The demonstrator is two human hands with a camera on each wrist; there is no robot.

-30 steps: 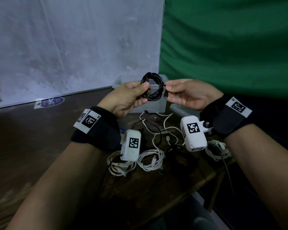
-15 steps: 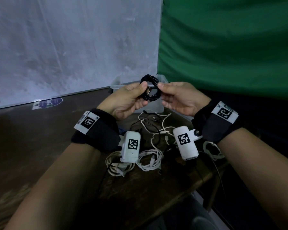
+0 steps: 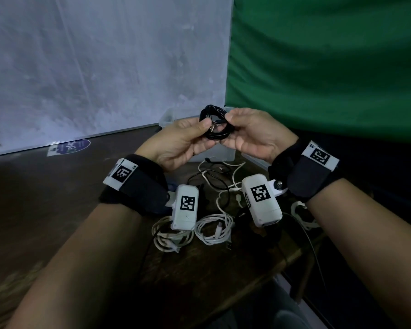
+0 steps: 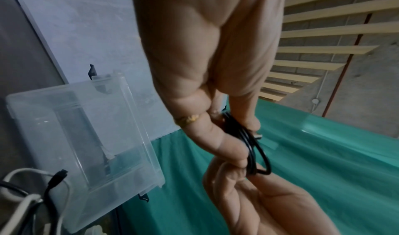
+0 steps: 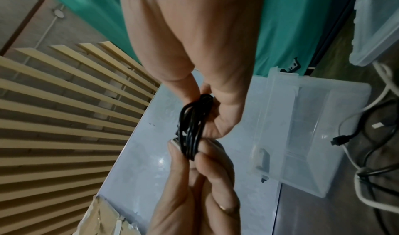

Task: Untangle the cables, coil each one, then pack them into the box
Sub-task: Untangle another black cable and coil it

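Left hand (image 3: 180, 143): grip pinching the left side of the black cable coil (image 3: 215, 125), thumb on top, fingers curled beneath, held up above the surface (image 3: 57, 198)
Black cable coil: wound into a small tight ring, held in the air between both hands, just in front of the box (image 3: 223, 154); a metal plug end shows inside the ring
Right hand (image 3: 254, 134): grip pinching the right side of the same coil, fingertips pressed on the strands
Box: clear plastic, open, at the far edge of the surface behind the hands; looks empty in the wrist views
White coils (image 3: 214, 227): two lie near the front edge of the surface, under the wrists
Loose cables (image 3: 221, 176): black and white strands lie tangled mid-surface, between the box and the white coils
Step in hand: finishing the black coil, likely tucking its end so it holds
Next move: calls for keeping the ring pinched so it does not spring open while carrying it forward into the box
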